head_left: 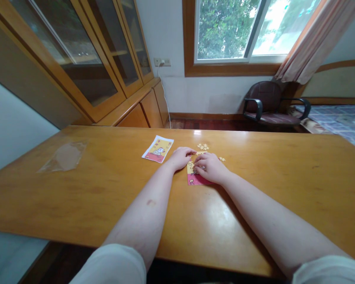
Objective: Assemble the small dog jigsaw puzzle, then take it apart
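A partly joined jigsaw puzzle [195, 178] with a pink bottom band and yellow upper part lies flat on the wooden table [106, 189]. My right hand [209, 166] rests on top of it, fingers curled down and pressed on the pieces. My left hand [181, 157] lies at the puzzle's upper left edge, fingers bent and touching the table beside it. A few loose yellow pieces [203, 146] lie just beyond my hands, and one more piece [221, 159] sits to the right. A printed picture card [157, 149] showing the same image lies to the left of my left hand.
A clear plastic bag [63, 156] lies flat on the table at the left. A glass-door wooden cabinet [106, 67] stands along the left wall. A dark armchair [269, 104] sits under the window [239, 31] beyond the table.
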Demonstrator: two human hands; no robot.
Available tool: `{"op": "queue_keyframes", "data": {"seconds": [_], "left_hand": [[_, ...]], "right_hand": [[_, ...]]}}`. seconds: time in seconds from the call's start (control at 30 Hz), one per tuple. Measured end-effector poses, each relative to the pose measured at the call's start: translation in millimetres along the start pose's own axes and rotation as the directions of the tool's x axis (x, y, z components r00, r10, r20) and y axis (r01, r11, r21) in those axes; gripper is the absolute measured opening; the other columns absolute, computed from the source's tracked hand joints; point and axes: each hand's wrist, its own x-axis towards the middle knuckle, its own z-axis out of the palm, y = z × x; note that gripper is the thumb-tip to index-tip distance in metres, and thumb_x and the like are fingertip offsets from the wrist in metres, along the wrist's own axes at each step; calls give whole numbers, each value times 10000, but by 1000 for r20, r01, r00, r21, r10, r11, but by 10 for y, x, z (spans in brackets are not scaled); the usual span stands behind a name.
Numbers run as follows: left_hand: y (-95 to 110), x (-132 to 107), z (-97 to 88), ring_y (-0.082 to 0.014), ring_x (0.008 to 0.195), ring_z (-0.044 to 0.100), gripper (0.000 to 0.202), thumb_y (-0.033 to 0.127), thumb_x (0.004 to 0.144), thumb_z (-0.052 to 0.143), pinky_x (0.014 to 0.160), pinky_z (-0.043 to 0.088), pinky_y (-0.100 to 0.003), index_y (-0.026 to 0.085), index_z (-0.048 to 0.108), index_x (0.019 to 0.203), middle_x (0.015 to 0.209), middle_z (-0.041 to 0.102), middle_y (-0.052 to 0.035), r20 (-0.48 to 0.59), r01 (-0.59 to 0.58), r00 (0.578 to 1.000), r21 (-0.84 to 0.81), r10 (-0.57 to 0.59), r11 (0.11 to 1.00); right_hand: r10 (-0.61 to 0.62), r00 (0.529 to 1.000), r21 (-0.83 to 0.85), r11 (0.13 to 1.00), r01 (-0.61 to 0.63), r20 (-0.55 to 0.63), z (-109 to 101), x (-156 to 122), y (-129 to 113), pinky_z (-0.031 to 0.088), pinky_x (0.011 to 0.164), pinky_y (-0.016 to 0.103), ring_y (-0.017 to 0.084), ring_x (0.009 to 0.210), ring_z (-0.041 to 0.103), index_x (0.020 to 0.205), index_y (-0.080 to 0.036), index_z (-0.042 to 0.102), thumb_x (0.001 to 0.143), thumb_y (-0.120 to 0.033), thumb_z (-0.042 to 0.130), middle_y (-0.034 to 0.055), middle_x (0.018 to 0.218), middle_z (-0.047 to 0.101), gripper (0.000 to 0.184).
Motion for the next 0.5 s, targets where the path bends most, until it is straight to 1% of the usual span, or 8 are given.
{"op": "queue_keyframes", "data": {"seconds": [0.07, 0.13, 0.23, 0.37, 0.5], "left_hand": [[4, -2, -2, -203, 1102, 612, 375, 101, 816, 513, 1032, 451, -342, 211, 728, 1103, 1151, 718, -35, -1, 4, 1000, 2, -4, 1000], [9, -2, -4, -203, 1098, 613, 366, 106, 817, 519, 1031, 451, -341, 210, 729, 1098, 1149, 718, -37, -2, 4, 1000, 2, -4, 1000], [12, 0, -7, -197, 1085, 618, 374, 95, 802, 525, 1018, 457, -331, 202, 729, 1096, 1136, 722, -42, -3, -5, 1000, 2, 5, 1000], [6, 2, -6, -194, 1055, 629, 404, 70, 767, 524, 993, 472, -325, 191, 731, 1092, 1113, 727, -49, -5, -13, 1000, -1, 13, 1000], [-4, 4, 3, -198, 1064, 625, 378, 97, 783, 527, 995, 471, -333, 197, 735, 1083, 1123, 725, -52, -10, -6, 1000, -14, 6, 1000]], "right_hand": [[-57, 998, -19, 998, 58, 21, -34, -14, -7, 395, 873, 375, 226, 993, 561, 856, -232, 773, 892, -293, 560, 61, 1086, 702, 225], [-64, 997, -43, 997, 65, 44, -53, -20, -19, 386, 875, 393, 234, 1007, 542, 858, -241, 781, 905, -318, 542, 56, 1147, 689, 255], [-21, 997, -85, 996, 27, 75, -58, -17, -36, 372, 901, 418, 253, 1061, 514, 930, -261, 783, 925, -338, 509, 47, 1238, 657, 284], [56, 995, -137, 990, -45, 77, -35, -13, -50, 364, 927, 448, 279, 1109, 489, 1057, -262, 755, 925, -368, 507, 50, 1327, 606, 300], [82, 994, -148, 986, -70, 75, -10, -13, -66, 360, 942, 460, 289, 1141, 472, 1087, -256, 741, 926, -393, 514, 55, 1380, 564, 311]]}}
